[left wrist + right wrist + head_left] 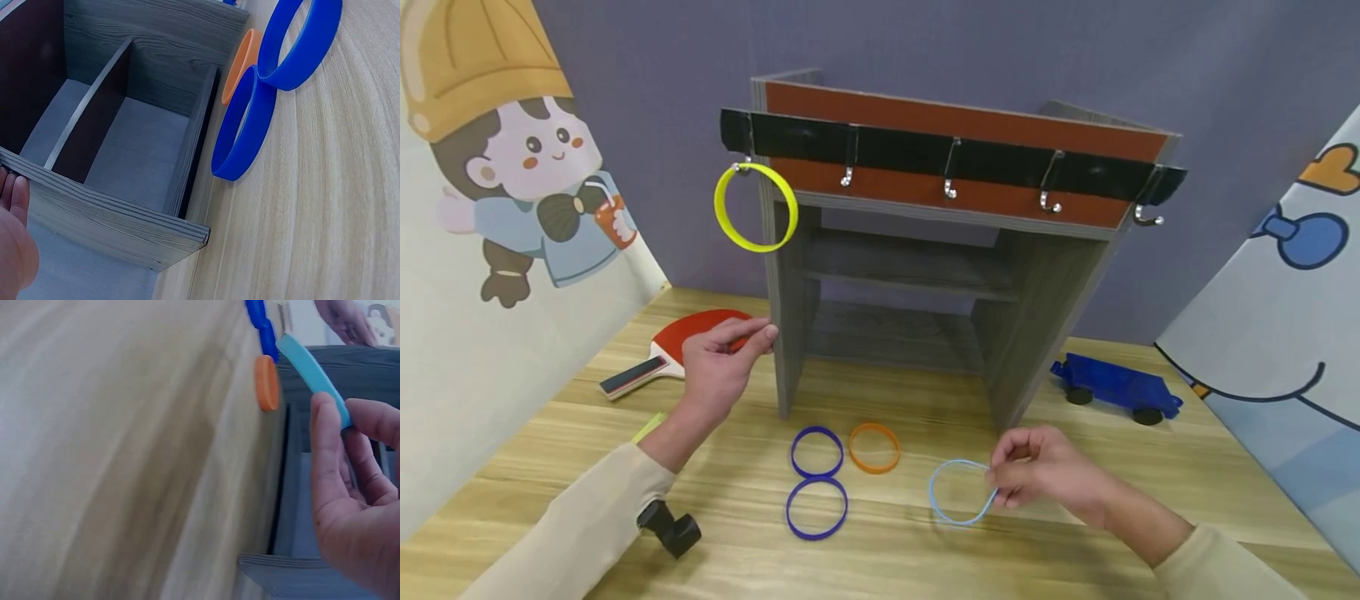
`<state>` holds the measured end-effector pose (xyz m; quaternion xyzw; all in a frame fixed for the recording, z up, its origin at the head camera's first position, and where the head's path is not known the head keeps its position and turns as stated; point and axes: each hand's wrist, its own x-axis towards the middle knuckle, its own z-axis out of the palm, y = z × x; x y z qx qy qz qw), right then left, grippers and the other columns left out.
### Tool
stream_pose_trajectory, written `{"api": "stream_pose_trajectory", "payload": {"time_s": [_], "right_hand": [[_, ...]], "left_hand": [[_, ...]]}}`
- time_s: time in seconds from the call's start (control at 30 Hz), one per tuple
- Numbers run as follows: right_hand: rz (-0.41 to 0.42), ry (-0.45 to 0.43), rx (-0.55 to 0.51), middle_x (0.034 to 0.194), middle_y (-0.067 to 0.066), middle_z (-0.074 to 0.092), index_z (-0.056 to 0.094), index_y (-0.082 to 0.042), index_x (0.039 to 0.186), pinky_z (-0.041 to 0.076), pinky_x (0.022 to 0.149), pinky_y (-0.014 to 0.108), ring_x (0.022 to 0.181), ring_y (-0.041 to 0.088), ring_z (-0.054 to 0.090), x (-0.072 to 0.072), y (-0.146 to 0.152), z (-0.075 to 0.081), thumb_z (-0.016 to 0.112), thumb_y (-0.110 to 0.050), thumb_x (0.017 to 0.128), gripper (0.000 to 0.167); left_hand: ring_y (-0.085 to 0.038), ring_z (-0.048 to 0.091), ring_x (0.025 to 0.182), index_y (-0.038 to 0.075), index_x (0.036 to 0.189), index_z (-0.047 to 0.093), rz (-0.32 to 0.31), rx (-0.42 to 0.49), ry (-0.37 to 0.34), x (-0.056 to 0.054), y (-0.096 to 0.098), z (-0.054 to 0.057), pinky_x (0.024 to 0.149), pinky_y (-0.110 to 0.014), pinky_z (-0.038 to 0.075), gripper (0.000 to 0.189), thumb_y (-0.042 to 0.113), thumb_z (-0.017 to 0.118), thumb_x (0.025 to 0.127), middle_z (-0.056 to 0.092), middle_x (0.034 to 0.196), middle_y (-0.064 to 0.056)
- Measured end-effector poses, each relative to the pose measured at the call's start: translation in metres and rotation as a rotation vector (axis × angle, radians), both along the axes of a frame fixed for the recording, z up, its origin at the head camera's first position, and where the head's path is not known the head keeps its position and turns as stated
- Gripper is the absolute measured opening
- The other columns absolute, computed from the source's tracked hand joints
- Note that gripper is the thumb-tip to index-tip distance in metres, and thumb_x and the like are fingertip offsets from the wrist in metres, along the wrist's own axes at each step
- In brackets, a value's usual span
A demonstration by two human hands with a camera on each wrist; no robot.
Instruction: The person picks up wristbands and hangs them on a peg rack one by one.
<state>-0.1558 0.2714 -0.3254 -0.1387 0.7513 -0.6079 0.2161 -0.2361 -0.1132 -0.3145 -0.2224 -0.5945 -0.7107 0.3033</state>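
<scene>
A thin light-blue wristband (961,522) is pinched between the thumb and fingers of my right hand (1051,473), low in front of the shelf unit's right side. In the right wrist view the wristband (312,372) points up and away from the fingertips. My left hand (722,360) has its fingertips right at the front edge of the left side panel (781,333) of the grey shelf unit. A yellow wristband (721,218) hangs from the leftmost hook. On the table lie two dark-blue wristbands (816,536) and an orange wristband (874,471).
A black hook rail (902,150) with several silver hooks runs across the unit's top. A red table-tennis paddle (632,377) lies partly behind my left hand. At right stands a blue toy car (1112,383). Something yellow-green (649,427) shows beside my left forearm.
</scene>
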Motion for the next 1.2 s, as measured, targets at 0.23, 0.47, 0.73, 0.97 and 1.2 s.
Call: {"api": "stream_pose_trajectory", "payload": {"time_s": [0.23,0.47,0.73,0.97,1.2], "right_hand": [[0.087,0.074,-0.221,0.088,0.011,0.066,0.064,-0.004,0.094,0.058,0.070,0.031,0.080,0.022,0.067,-0.007,0.009,0.017,0.056,0.006,0.091,0.013],[0.075,0.146,-0.430,0.089,0.014,0.067,0.064,0.002,0.094,0.057,0.073,0.032,0.082,0.022,0.068,-0.013,0.005,0.036,0.050,0.014,0.091,0.019],[0.001,0.199,-0.564,0.091,0.016,0.067,0.066,0.004,0.092,0.056,0.077,0.035,0.085,0.027,0.069,-0.018,-0.005,0.056,0.048,0.018,0.090,0.023],[-0.071,0.274,-0.539,0.090,0.015,0.066,0.067,0.002,0.089,0.056,0.079,0.036,0.084,0.026,0.068,-0.019,-0.020,0.075,0.051,0.016,0.090,0.021],[-0.084,0.292,-0.609,0.090,0.016,0.066,0.067,0.002,0.088,0.056,0.079,0.035,0.082,0.025,0.069,-0.021,-0.041,0.088,0.052,0.016,0.089,0.021]], "left_hand": [[-0.013,0.064,0.061,-0.026,0.094,0.061,-0.020,0.020,0.012,-0.001,0.000,-0.001,0.065,-0.021,0.056,0.019,-0.019,0.067,0.077,0.066,0.075,-0.005],[-0.013,0.064,0.062,-0.025,0.094,0.061,-0.009,0.006,0.001,0.000,0.000,-0.001,0.065,-0.021,0.056,0.019,-0.018,0.067,0.078,0.066,0.075,-0.005],[-0.013,0.064,0.062,-0.022,0.094,0.063,-0.015,0.019,0.022,-0.013,-0.003,-0.013,0.065,-0.021,0.056,0.018,-0.017,0.068,0.077,0.067,0.076,-0.004],[-0.015,0.065,0.063,-0.017,0.096,0.067,0.002,0.004,0.000,-0.017,-0.006,-0.018,0.066,-0.023,0.057,0.019,-0.014,0.070,0.077,0.067,0.078,-0.004],[-0.016,0.063,0.062,-0.025,0.094,0.062,-0.014,0.013,0.008,-0.007,-0.002,-0.007,0.065,-0.021,0.056,0.019,-0.018,0.067,0.077,0.066,0.075,-0.006]]}}
